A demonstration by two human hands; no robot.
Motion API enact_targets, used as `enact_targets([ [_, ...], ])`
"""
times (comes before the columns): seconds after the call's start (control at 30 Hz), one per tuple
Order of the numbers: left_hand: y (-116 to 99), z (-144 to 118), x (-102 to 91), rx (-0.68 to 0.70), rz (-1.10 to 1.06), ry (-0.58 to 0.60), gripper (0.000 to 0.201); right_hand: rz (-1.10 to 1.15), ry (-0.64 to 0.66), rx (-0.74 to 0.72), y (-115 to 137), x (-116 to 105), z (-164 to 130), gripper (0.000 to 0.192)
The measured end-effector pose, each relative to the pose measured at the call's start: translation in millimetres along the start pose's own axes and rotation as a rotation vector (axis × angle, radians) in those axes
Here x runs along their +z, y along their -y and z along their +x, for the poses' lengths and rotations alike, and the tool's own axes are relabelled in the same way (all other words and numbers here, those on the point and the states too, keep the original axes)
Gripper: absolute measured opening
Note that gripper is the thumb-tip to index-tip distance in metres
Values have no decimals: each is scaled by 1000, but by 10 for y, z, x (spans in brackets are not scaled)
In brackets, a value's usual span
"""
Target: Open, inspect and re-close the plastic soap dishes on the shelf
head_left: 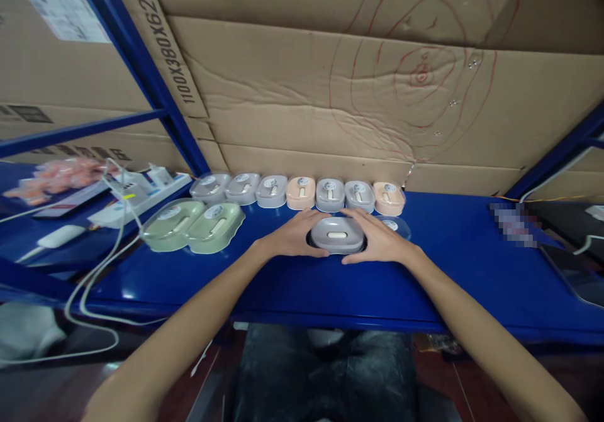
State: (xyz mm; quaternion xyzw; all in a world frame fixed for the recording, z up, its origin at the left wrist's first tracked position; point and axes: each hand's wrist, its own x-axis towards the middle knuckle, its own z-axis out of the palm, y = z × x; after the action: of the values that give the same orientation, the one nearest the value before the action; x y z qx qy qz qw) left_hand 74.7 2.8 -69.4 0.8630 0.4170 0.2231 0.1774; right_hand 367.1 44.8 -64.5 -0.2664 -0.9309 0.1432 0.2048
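A grey rounded box (338, 233) with a white oval piece on its top sits on the blue table in front of me. My left hand (297, 233) curves around its left side, thumb at the near edge and fingers at the far edge. On the opposite side my right hand (380, 236) grips it the same way. Partly covered by my right hand, a clear lid (395, 226) with a round sticker lies just beyond it. Behind my hands stands a row of similar boxes under clear lids, among them a peach box (301, 193) and a grey box (330, 194).
Two green boxes (214, 227) stand at the left. A white power strip (136, 199), white cables (85, 283) and bagged orange items (66, 177) lie farther left. Cardboard (283, 95) backs the blue table (330, 290). A dark flat device (576, 274) lies at the right.
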Motion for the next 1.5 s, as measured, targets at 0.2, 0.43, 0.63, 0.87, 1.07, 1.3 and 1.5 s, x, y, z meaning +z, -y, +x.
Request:
enact_targets([
  [0.2,-19,2,-41,15,-6,-15,88,-97,4,38,-198,-366,-73,98],
  [0.43,-21,3,-60,-29,-7,11,93,-158,147,154,-501,-512,-223,94],
  [0.63,-1,-5,-54,-36,-26,14,95,-162,113,130,-663,-492,-285,83],
  [0.87,18,-7,-19,-67,-46,3,101,-116,-61,108,-363,-647,-187,60],
  [1.07,-20,19,131,-102,-127,-57,120,-23,-260,-3,-15,-336,2,56],
  [1.3,-71,41,242,-153,-195,-101,137,-37,-280,-47,49,36,66,63],
  [1.5,-52,51,251,-145,-174,-91,132,-31,-252,-72,16,95,74,66],
])
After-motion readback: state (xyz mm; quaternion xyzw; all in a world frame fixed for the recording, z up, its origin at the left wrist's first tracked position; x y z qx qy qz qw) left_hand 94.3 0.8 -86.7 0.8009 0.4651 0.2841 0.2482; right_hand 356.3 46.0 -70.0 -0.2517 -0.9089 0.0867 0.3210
